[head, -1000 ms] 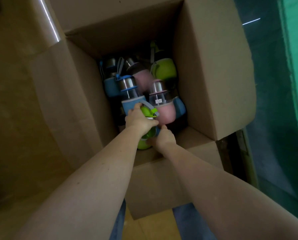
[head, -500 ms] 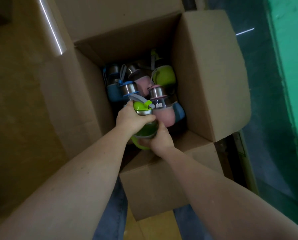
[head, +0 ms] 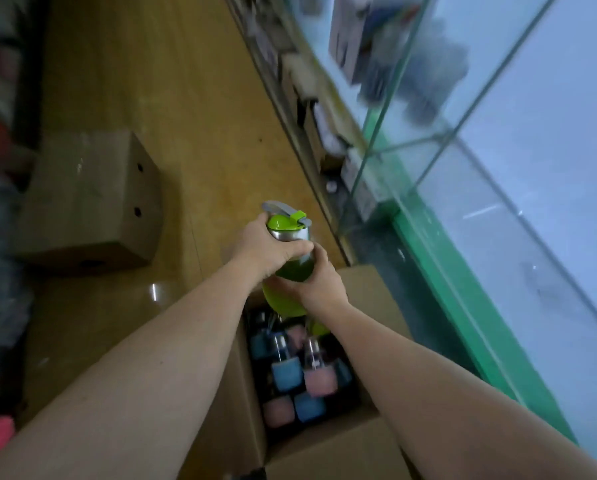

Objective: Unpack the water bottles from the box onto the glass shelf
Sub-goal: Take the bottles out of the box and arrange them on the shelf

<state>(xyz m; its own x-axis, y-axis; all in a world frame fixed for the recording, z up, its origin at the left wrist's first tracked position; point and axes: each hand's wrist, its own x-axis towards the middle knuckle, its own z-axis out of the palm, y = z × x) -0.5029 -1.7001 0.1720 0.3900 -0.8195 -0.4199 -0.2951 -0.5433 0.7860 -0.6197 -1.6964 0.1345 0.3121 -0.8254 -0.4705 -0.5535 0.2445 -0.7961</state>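
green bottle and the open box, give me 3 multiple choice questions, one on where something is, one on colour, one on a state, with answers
1. Where is the green bottle?
A. held above the open box
B. lying on the floor
C. standing on the glass shelf

2. Which colours are the bottles in the box?
A. red and yellow
B. blue and pink
C. all white

3. How is the green bottle held?
A. by the left hand alone
B. by no hand
C. by both hands

Answers: 1 A, it is in the air over the box. 2 B, blue and pink sleeves show inside. 3 C, the left hand grips near the lid, and the right hand holds lower down.
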